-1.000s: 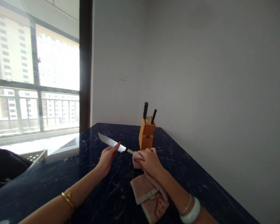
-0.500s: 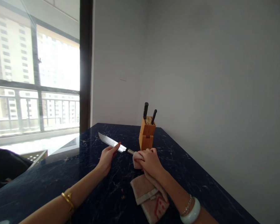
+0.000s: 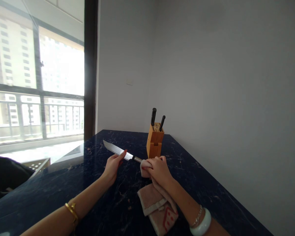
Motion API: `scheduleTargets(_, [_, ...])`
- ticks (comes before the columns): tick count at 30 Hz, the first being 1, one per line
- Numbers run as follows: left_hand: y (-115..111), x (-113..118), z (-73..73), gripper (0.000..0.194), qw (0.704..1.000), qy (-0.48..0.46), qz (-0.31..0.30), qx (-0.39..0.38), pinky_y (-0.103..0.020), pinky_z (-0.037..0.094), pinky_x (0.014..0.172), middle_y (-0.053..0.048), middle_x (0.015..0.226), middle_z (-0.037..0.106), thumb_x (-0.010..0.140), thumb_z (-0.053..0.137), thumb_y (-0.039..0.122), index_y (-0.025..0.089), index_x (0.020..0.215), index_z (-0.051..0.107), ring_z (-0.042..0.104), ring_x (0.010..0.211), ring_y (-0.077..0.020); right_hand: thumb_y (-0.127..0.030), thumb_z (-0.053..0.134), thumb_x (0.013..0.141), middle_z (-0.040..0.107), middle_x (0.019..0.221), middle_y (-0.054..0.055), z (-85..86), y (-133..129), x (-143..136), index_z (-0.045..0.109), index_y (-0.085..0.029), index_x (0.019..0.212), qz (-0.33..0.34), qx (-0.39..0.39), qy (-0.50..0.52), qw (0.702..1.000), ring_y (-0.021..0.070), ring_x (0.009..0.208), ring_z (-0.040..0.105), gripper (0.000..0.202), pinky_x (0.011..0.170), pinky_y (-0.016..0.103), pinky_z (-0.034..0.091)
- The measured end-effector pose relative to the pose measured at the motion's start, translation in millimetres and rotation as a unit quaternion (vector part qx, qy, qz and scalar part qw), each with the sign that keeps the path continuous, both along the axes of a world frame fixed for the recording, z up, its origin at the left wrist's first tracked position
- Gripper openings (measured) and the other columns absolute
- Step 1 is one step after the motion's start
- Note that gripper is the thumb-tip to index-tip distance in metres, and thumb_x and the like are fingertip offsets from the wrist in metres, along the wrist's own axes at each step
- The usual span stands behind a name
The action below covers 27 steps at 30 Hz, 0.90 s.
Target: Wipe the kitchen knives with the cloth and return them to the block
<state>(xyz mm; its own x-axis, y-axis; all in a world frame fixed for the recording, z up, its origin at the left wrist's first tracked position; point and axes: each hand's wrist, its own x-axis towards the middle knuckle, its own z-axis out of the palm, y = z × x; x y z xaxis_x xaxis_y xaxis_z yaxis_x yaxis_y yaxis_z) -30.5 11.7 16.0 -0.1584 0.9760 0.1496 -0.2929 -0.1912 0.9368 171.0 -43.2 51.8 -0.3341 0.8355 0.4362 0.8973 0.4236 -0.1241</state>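
A large knife (image 3: pixel 113 148) with a shiny blade is held above the dark blue table, its tip toward the far left. My left hand (image 3: pixel 113 165) pinches the blade near the handle, thumb on top. Around the handle's end my right hand (image 3: pixel 159 168) is closed over a pink cloth (image 3: pixel 156 200); the wrapped end of the handle is hidden. The rest of the cloth hangs down below my right wrist onto the table. Just beyond my right hand stands a wooden knife block (image 3: pixel 155 141) with black-handled knives (image 3: pixel 153 116) in its slots.
The marbled table (image 3: pixel 93 203) reaches back to the grey walls. At the left are a large window (image 3: pixel 61 65), a dark object (image 3: pixel 5 173) and the edge of a perforated light-coloured piece (image 3: pixel 39 164).
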Motion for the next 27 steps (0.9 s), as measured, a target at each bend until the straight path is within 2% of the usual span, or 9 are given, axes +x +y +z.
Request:
scheduleTargets(10, [-1.0, -0.4, 3.3, 0.037, 1.0, -0.008, 0.0, 0.0, -0.022, 0.036, 0.06, -0.004, 0.079, 0.067, 0.056, 0.073, 0.044, 0.013, 0.076, 0.069, 0.055, 0.069, -0.0131, -0.038, 0.049, 0.083, 0.063, 0.081, -0.002, -1.8, 2.8, -0.3, 0.061, -0.024, 0.083, 0.017, 0.01, 0.01, 1.0, 0.0131, 0.077, 0.047, 0.018, 0.072, 0.029, 0.019])
scheduleTargets(21, [-3.6, 0.0, 6.2, 0.038, 1.0, -0.018, -0.001, -0.004, -0.022, 0.036, 0.06, -0.006, 0.082, 0.068, 0.056, 0.074, 0.043, 0.014, 0.079, 0.069, 0.056, 0.07, -0.0141, -0.039, 0.047, 0.084, 0.06, 0.08, -0.001, -1.6, 2.4, 1.0, 0.063, -0.026, 0.088, 0.01, -0.02, 0.007, 1.0, 0.0132, 0.077, 0.046, 0.021, 0.074, 0.029, 0.018])
scheduleTargets(27, [-0.8, -0.6, 6.1, 0.038, 1.0, -0.022, 0.003, -0.005, -0.022, 0.035, 0.058, -0.005, 0.082, 0.069, 0.055, 0.074, 0.043, 0.014, 0.079, 0.069, 0.056, 0.069, -0.0141, -0.042, 0.047, 0.083, 0.06, 0.08, -0.002, -3.8, 3.4, 1.1, 0.062, -0.028, 0.089, 0.012, 0.004, 0.019, 1.0, 0.0133, 0.076, 0.045, 0.021, 0.072, 0.028, 0.019])
